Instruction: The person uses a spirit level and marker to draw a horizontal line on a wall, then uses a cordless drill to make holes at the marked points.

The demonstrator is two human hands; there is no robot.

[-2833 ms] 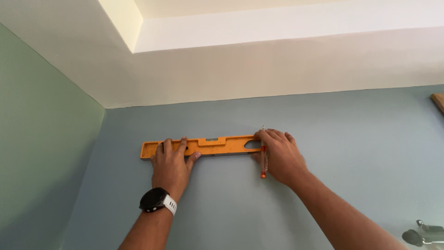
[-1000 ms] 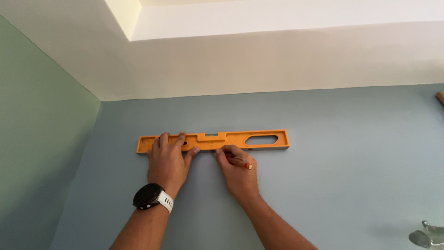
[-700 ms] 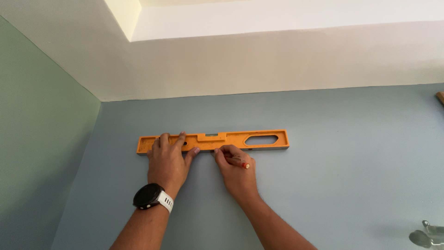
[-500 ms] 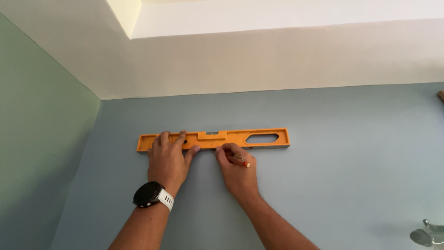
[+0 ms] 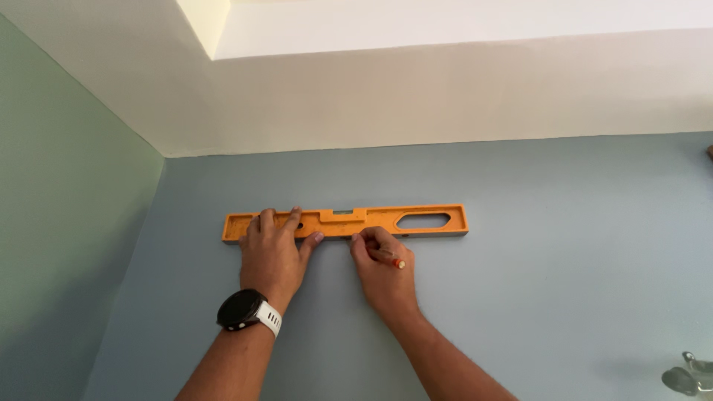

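Observation:
An orange spirit level (image 5: pixel 416 221) lies flat and level against the blue wall (image 5: pixel 564 245). My left hand (image 5: pixel 273 252), with a black watch on its wrist, presses the level's left part to the wall with spread fingers. My right hand (image 5: pixel 382 271) holds an orange pencil (image 5: pixel 392 260) just under the level's lower edge, near its middle. The pencil's tip is hidden by my fingers.
A green wall (image 5: pixel 67 245) meets the blue one in a corner at the left. A white band and ceiling (image 5: pixel 445 82) run above. A metal fixture (image 5: pixel 687 375) sticks out at the bottom right, and a small brown object (image 5: pixel 709 152) shows at the right edge.
My right hand has slid with the pencil from the level's right end to its middle, along the lower edge. Over the last second both hands have stayed almost still.

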